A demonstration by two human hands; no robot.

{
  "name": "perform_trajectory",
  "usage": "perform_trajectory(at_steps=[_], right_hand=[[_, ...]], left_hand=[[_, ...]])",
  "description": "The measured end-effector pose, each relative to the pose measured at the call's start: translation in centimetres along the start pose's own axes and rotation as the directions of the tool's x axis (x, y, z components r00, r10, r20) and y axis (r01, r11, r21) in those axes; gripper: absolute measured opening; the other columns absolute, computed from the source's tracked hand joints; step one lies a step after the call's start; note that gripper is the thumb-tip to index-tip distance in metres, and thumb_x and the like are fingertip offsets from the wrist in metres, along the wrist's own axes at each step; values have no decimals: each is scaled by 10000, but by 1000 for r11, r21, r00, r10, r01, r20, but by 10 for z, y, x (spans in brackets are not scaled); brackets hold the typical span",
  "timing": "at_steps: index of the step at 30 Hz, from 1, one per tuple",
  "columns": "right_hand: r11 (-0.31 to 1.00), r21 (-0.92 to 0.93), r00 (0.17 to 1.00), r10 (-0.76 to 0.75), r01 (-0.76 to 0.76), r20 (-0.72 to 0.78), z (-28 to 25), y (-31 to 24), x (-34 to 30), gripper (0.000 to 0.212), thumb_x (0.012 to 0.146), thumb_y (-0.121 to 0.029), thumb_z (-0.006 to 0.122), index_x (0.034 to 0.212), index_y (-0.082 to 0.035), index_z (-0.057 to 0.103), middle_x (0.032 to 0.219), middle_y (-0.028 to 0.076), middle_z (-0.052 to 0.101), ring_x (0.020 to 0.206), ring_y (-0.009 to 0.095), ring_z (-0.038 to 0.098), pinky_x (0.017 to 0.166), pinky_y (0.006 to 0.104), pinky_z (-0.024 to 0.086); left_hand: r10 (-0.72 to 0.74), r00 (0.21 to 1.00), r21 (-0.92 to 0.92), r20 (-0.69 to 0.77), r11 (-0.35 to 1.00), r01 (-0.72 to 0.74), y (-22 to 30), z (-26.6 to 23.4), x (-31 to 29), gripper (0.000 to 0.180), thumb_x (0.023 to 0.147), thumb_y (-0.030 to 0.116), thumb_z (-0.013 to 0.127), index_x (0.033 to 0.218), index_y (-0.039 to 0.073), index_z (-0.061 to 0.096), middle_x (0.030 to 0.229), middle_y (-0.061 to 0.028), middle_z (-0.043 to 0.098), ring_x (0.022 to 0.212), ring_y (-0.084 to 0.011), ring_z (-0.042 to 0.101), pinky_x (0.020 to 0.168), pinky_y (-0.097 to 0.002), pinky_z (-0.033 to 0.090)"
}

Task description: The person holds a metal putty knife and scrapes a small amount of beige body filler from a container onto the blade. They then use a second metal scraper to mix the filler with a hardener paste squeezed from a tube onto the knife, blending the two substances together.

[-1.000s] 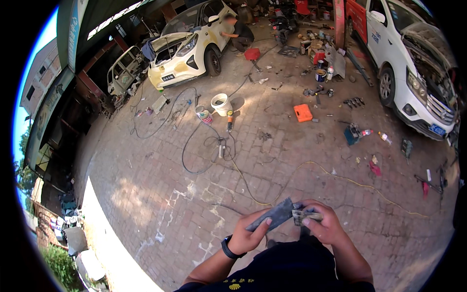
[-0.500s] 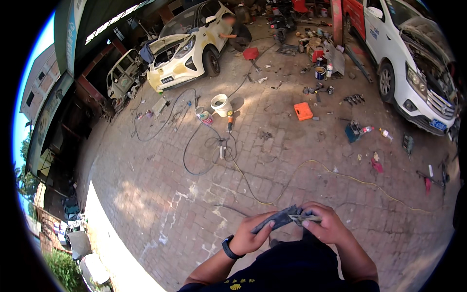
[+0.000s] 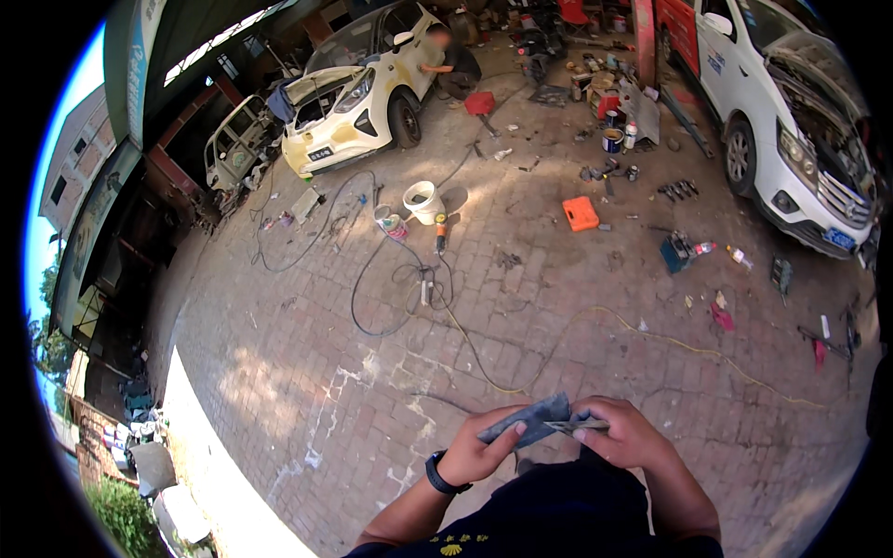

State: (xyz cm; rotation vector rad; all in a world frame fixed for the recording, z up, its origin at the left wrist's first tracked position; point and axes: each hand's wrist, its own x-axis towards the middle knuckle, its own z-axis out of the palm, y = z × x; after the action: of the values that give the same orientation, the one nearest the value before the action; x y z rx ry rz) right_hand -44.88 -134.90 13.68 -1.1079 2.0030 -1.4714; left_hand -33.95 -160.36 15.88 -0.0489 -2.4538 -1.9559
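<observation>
Turned edge-on since a second ago, a thin, pale-edged piece (image 3: 579, 425) now shows as a narrow sliver in the right hand (image 3: 628, 432) of a worker on a brick-paved yard, where its broad face showed before. Seen from the worker's head camera, the left hand (image 3: 476, 456) pinches a dark grey flat block (image 3: 532, 423) between thumb and fingers, its wide face tipped up again after a moment's tilt. The right hand pinches the thin piece, whose tip overlaps the block's edge in this view; whether they touch, we cannot tell. For the work in hand, the change suggests an edge, rather than a flat, is being offered to the block. The right fingers hide part of the piece. Beyond the hands, a yellow cable (image 3: 712, 352) crosses the paving, a likely snag underfoot, with a power tool (image 3: 441, 232) and a white bucket (image 3: 422, 201) farther off. An orange case (image 3: 580, 215) lies to the right; a co-worker (image 3: 454, 70) crouches beside a patched white car (image 3: 367, 126).
</observation>
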Motion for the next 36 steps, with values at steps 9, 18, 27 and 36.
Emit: perform_trajectory(at_steps=[9,18,27,36], right_hand=[[895,443,979,130,-48,-155,10,10,-2,292,931,-98,652,1196,27,653,1141,131,714,1048,207,672,941,343,515],[949,256,980,158,-184,118,-1,17,-5,273,971,-124,665,1199,23,642,1064,95,722,968,162,679,865,308,535],[695,718,841,412,-42,-351,2,44,-10,229,1016,-104,641,1211,17,646,1074,65,726,955,137,685,861,326,567],[500,862,678,607,80,-415,48,58,9,233,1012,-62,652,1235,-11,612,1127,52,711,1008,139,676,910,313,550]], left_hand=[[-47,999,-18,27,999,47,0,-7,2,312,1050,130,593,1299,-51,641,1165,-161,726,1033,-184,665,933,-307,514],[-110,994,-129,-20,986,107,-6,-4,-2,308,1051,152,600,1273,-55,653,1117,-122,721,1005,-163,643,902,-305,515],[-117,990,-116,-74,987,108,-11,1,0,355,1062,178,600,1327,-56,628,1183,-128,714,1063,-154,634,935,-303,506],[78,993,-20,91,997,-77,-28,24,7,449,1099,181,490,1489,-42,483,1442,-235,588,1344,-326,569,1122,-376,415]])
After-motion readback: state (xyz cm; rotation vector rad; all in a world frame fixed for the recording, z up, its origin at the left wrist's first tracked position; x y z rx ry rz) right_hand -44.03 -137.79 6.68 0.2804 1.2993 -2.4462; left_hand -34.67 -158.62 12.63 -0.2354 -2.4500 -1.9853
